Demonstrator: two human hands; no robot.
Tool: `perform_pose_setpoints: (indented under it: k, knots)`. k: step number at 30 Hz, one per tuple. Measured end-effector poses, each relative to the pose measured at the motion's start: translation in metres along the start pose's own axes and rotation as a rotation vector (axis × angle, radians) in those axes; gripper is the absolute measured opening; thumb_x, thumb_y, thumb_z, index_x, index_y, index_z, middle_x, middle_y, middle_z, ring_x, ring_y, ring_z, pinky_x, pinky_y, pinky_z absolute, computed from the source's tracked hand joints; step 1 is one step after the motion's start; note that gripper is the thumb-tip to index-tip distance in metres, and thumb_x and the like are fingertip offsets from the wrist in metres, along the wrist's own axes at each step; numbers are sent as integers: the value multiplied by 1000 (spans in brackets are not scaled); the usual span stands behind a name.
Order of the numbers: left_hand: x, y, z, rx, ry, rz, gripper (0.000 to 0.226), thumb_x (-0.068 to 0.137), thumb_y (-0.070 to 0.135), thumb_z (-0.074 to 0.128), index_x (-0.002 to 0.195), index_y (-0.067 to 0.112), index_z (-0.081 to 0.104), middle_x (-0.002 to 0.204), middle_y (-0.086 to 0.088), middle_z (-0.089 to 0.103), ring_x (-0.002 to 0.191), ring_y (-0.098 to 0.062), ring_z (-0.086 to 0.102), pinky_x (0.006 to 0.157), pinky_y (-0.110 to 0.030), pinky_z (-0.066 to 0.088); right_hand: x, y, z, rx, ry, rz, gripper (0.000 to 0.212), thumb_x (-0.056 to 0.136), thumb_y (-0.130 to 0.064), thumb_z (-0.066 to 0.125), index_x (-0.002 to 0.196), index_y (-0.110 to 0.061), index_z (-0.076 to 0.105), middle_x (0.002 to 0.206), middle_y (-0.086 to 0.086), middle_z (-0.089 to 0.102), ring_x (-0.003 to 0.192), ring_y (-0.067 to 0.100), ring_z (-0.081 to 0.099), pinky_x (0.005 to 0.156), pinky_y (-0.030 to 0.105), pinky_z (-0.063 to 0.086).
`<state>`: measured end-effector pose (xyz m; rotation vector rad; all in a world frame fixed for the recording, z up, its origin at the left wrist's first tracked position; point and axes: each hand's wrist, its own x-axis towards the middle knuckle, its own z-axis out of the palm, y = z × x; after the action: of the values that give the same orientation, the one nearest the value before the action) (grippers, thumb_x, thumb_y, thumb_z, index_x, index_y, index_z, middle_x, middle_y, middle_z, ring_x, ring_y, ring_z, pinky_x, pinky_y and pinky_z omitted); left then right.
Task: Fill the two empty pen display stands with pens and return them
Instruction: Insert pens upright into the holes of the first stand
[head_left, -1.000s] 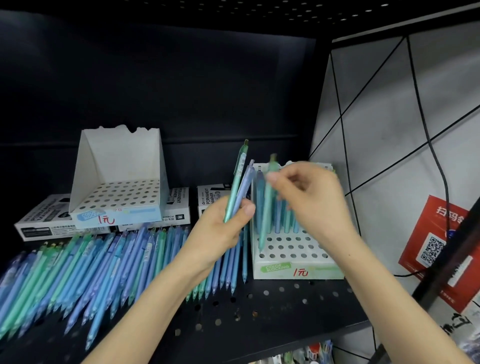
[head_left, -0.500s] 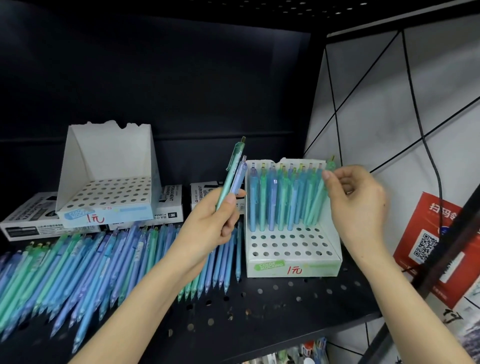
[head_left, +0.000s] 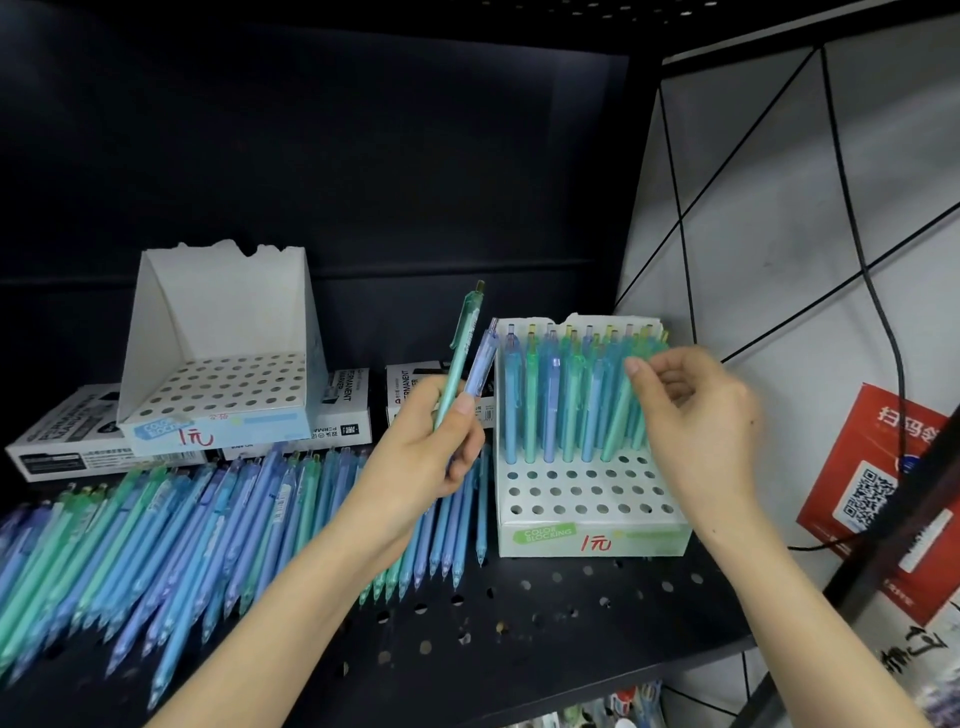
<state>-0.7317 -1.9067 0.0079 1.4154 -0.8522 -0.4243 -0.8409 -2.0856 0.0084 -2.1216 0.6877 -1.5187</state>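
Pen insertion: right hand (head_left: 696, 421) pinches tilted teal pen (head_left: 618, 421), to be straightened in stand (head_left: 587, 535); left hand (head_left: 415, 467) grips 2 pens (head_left: 461, 356)

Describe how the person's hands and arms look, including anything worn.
Left hand and right hand are both bare: no gloves, rings or watch visible. Both forearms are uncovered to the frame edge, no sleeves in view. Nails look short and unpainted.

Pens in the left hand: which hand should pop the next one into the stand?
Right, probably. The right hand is at the stand, by its free holes; the left hand grips two pens to pass across.
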Motion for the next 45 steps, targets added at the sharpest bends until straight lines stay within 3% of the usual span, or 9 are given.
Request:
perform_pose_setpoints:
  k: [5, 9, 13, 18, 23, 28, 33, 40, 45]
  knots:
    - [-1, -2, 1, 19, -7, 8, 15, 95, 29, 44, 100, 18, 52, 64, 9, 48, 55, -5, 40, 46, -14, 34, -13, 6, 5, -159, 19, -113, 19, 86, -28, 65, 74, -13, 64, 66, -4, 59, 56, 13, 48, 50, 20, 32]
    - [-1, -4, 1, 48, -40, 24, 17, 95, 30, 44, 100, 17, 53, 65, 11, 49, 58, -5, 41, 48, -14, 35, -13, -6, -1, -244, 74, -83, 29, 82, -43, 65, 86, -15, 66, 75, -3, 60, 63, 12, 50, 54, 11, 26]
    - [-2, -4, 2, 70, -95, 51, 27, 89, 39, 46, 100, 16, 54, 67, 11, 49, 60, -6, 43, 50, -14, 37, -22, -40, -9, 61, -102, -41, 37, 81, -56, 55, 94, -24, 67, 78, -13, 60, 69, 5, 53, 60, 16, 40]
    - [-5, -5, 6, 90, -168, 99, 21, 88, 41, 46, 95, 23, 55, 68, 11, 52, 62, -6, 46, 53, -16, 38, -23, -66, 2, 392, -379, 133, 12, 80, -30, 69, 88, -21, 71, 76, -8, 69, 73, 0, 61, 67, 12, 47]
    - [-5, -10, -1, 169, -3, 151, 16, 93, 34, 45, 97, 30, 60, 77, 17, 58, 75, -3, 54, 69, -25, 47, -7, -56, -22, 527, -202, 197, 8, 87, -19, 60, 84, -22, 67, 78, 2, 68, 66, 7, 58, 58, 16, 47]
    - [-4, -8, -1, 63, 134, 113, 14, 95, 22, 46, 97, 20, 60, 56, 11, 40, 50, -5, 36, 45, -14, 34, 8, -34, -50, 210, 35, 40, 6, 92, -19, 55, 89, -20, 59, 75, -2, 61, 65, 9, 53, 58, 16, 45]
    - [-3, -9, 1, 15, 188, 92, 20, 94, 27, 48, 96, 11, 60, 51, 14, 35, 44, -3, 28, 42, -12, 27, 3, -17, -44, -47, 37, -54, 3, 92, -22, 54, 91, -21, 57, 71, -13, 55, 64, 8, 53, 60, 30, 46]
    - [-5, -11, 3, -84, 188, 60, 30, 100, 21, 36, 90, 13, 63, 58, 3, 31, 50, -10, 23, 42, -16, 20, 2, -7, -31, -205, -39, -50, 18, 92, -22, 55, 101, -10, 65, 63, -20, 46, 55, 5, 45, 55, 27, 37]
    - [-7, -12, 4, -51, 123, 82, 21, 97, 16, 42, 89, 12, 60, 58, 4, 36, 52, -9, 28, 43, -15, 25, 5, -6, -22, -261, -109, -32, 18, 91, -25, 57, 96, -11, 66, 66, -9, 57, 60, 16, 55, 58, 33, 47]
